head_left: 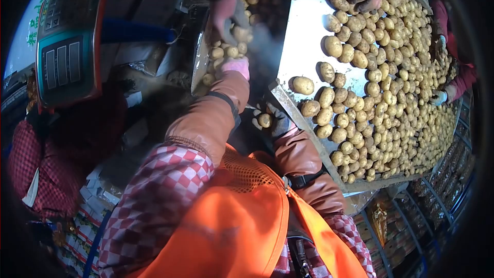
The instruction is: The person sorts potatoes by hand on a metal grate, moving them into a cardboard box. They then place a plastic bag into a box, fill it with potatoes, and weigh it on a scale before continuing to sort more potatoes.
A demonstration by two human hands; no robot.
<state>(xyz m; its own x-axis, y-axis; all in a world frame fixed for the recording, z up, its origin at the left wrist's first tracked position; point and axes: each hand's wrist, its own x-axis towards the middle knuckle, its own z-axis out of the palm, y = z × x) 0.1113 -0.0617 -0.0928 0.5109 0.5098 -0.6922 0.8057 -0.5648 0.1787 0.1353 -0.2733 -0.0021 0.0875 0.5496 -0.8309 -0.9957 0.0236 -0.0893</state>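
On the bright metal table (303, 25) lie potatoes (373, 89), well apart from a scale (64, 54).

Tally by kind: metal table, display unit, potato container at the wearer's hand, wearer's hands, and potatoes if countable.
Metal table: 1
Display unit: 1
Potato container: 1
Wearer's left hand and right hand: 2
Total: 5, excluding potatoes, too many and overlapped to count.

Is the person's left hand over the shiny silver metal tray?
No, the pink-gloved left hand is at the open box of round tan potatoes, left of the tray in the picture.
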